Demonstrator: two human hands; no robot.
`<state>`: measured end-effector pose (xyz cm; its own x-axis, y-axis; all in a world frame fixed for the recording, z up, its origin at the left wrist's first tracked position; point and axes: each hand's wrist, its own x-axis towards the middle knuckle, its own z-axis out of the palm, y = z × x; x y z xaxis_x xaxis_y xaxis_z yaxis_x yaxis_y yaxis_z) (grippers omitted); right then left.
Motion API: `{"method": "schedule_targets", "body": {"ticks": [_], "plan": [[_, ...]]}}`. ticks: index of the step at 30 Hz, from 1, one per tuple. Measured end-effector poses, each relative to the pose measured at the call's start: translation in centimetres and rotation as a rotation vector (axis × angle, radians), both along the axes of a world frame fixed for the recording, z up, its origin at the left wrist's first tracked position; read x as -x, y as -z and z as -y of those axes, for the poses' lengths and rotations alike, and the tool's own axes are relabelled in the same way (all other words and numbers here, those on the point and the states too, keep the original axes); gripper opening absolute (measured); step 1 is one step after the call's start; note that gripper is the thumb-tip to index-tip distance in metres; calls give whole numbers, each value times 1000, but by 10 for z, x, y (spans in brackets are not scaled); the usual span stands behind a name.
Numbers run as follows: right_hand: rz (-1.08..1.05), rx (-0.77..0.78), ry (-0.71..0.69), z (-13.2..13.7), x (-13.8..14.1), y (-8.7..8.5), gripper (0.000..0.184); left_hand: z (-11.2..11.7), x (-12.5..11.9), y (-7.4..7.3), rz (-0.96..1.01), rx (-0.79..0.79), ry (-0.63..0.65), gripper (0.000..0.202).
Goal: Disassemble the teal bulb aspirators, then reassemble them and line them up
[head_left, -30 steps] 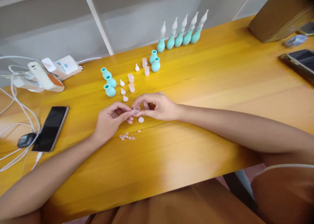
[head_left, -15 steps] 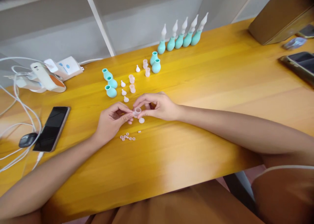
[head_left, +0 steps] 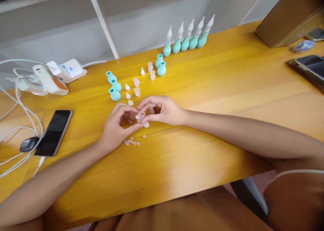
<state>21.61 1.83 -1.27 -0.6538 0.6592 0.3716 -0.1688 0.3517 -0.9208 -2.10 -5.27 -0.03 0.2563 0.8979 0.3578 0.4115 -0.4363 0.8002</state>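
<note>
A small translucent pinkish plastic cup (head_left: 141, 117) with a short side spout is held upright between my two hands, just above the wooden table (head_left: 192, 146). My right hand (head_left: 162, 111) pinches it from the right with thumb and fingers. From the left, my left hand (head_left: 120, 123) frames it, its thumb at the base and its forefinger near the rim. A white round disc (head_left: 146, 124) lies just below the cup. Nearer me are several tiny pinkish rings (head_left: 131, 142) and one small separate piece (head_left: 144, 136).
Several white funnel-shaped pieces (head_left: 127, 87), matching cups (head_left: 136, 91) and turquoise bulbs (head_left: 115, 94) stand beyond my hands. Turquoise bulbs with white tips (head_left: 185, 42) line the back. Left are a phone (head_left: 54, 132), mouse (head_left: 29, 144) and cables; right, a box (head_left: 286, 18) and another phone (head_left: 310, 67).
My left thumb and forefinger have spread from a pinch on the cup's side spout to its base and rim. The spout now shows. My right hand has barely moved.
</note>
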Motion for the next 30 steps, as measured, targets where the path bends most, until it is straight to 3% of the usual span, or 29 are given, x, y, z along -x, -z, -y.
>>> {"method": "schedule_targets", "body": {"ticks": [4,9,12,14,17,20,23,26,30], "plan": [[0,130,-45,1,2,0,47,1,-1,-1,-25,-18,29,32],[12,106,-100,1,1,-3,52,1,-4,-3,3,-70,77,28],[-31,63,-115,1,-2,-5,43,-1,-5,-2,49,-70,81,28],[-49,-26,-41,1,-5,-6,36,-2,-5,-2,77,-70,69,26],[97,-311,93,3,-8,-7,43,-1,-5,-2,83,-38,41,25],[398,-611,79,8,-6,-5,52,1,-5,-3,81,3,33,24],[585,-761,85,11,-2,-1,57,2,-5,-5,47,8,20,24],[532,-701,76,9,-2,-2,62,3,-5,-7,24,10,16,23],[261,-436,108,4,-6,-7,63,4,-5,-6,38,98,35,17]]}}
